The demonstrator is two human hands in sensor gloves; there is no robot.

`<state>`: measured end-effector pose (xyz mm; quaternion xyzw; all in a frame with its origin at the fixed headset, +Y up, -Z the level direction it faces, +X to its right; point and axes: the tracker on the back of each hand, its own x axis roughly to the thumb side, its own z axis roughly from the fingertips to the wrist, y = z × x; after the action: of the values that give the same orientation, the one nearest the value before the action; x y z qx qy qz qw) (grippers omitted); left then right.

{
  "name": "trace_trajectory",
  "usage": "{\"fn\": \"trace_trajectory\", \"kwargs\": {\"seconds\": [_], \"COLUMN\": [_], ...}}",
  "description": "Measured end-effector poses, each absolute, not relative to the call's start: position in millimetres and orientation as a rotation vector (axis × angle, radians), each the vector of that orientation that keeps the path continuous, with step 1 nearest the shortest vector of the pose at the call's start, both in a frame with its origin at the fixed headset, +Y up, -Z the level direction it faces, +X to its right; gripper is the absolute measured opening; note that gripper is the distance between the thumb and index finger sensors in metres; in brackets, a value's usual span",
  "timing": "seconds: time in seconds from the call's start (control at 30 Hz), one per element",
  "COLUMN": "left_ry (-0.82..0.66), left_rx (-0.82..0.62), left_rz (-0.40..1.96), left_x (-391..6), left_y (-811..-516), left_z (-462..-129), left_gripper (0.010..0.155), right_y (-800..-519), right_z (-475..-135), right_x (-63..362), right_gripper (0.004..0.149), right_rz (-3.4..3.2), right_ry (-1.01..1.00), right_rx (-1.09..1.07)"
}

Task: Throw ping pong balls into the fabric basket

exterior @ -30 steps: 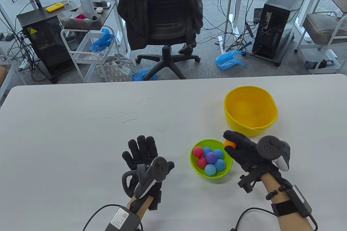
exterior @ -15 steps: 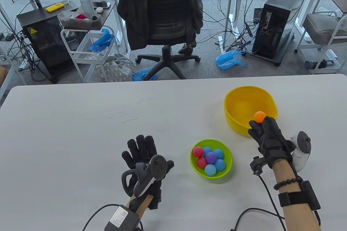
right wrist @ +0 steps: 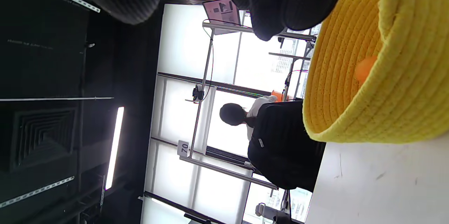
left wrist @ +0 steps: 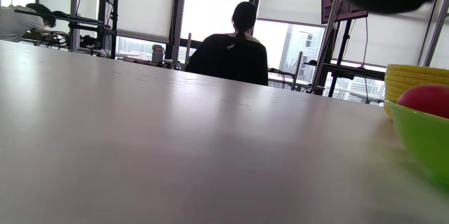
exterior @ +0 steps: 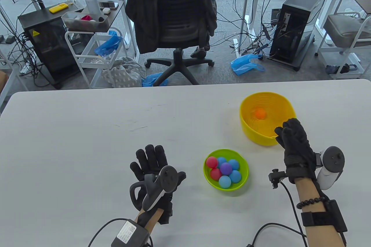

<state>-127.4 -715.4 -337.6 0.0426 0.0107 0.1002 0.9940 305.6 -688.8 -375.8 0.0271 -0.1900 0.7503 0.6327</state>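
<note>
The yellow fabric basket [exterior: 284, 131] stands on the white table at the right; it also shows in the right wrist view [right wrist: 350, 87]. An orange ball [exterior: 260, 113] is inside it, also visible in the right wrist view [right wrist: 364, 68]. My right hand [exterior: 291, 135] is empty, fingers spread, at the basket's near rim. A green bowl [exterior: 213, 181] holds several balls: red [exterior: 212, 162], purple [exterior: 226, 168], blue [exterior: 225, 181]. My left hand [exterior: 150, 160] rests flat and open on the table, left of the bowl.
The green bowl [left wrist: 417, 132] and a red ball [left wrist: 426, 99] show at the right edge of the left wrist view. An office chair [exterior: 174, 15] stands beyond the table's far edge. The table's [exterior: 72, 142] left half is bare.
My right hand carried the orange ball from the green bowl toward the basket and let it go. The ball is now inside the basket. The left hand has not moved.
</note>
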Motion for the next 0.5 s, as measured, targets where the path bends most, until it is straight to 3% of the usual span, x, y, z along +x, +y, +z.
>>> {"fn": "trace_trajectory", "kwargs": {"seconds": [0.27, 0.5], "left_ry": [0.021, 0.025], "left_rx": [0.087, 0.08], "left_rz": [0.208, 0.207], "left_x": [-128.0, -127.8], "left_y": [-715.1, -715.0], "left_z": [-337.3, -337.4], "left_gripper": [0.111, 0.11], "right_y": [-670.0, -693.7], "right_z": [-367.2, -376.1], "right_x": [246.5, 182.5], "right_gripper": [0.071, 0.069], "right_rz": [2.172, 2.499], "right_ry": [-0.413, -0.17], "right_rx": [0.295, 0.449]}}
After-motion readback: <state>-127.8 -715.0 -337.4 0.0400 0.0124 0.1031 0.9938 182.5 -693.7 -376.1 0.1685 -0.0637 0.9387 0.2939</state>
